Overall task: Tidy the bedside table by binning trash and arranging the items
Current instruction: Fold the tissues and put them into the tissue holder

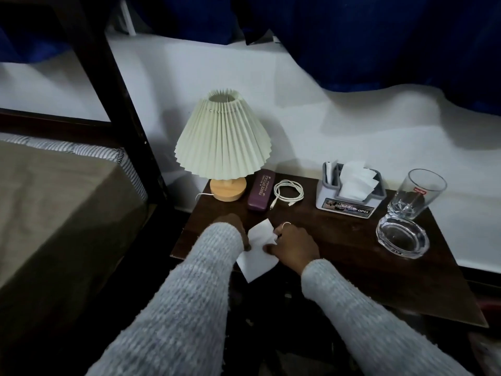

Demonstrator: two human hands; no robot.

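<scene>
Paper [257, 257] pinched by left hand [235, 227] and right hand [295, 245] | case [261, 192] "PRINCE OPTICALS" | tissue holder [344, 205] "OPEL"

Head view looks down, close over bedside table [342, 241]

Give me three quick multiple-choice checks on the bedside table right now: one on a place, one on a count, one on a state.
1. Where is the maroon glasses case? A between the lamp and the white cable; B on the floor; C in a drawer.
2. How many glass items stand on the table? A one; B two; C four.
3. The white paper is: A held by both hands; B lying untouched; C crumpled into a ball.

Answers:
1 A: the lamp base is on one side of it and the coiled cable on the other.
2 B: the drinking glass and the ashtray.
3 A: the left hand and right hand grip its edges at the table's front edge.
</scene>
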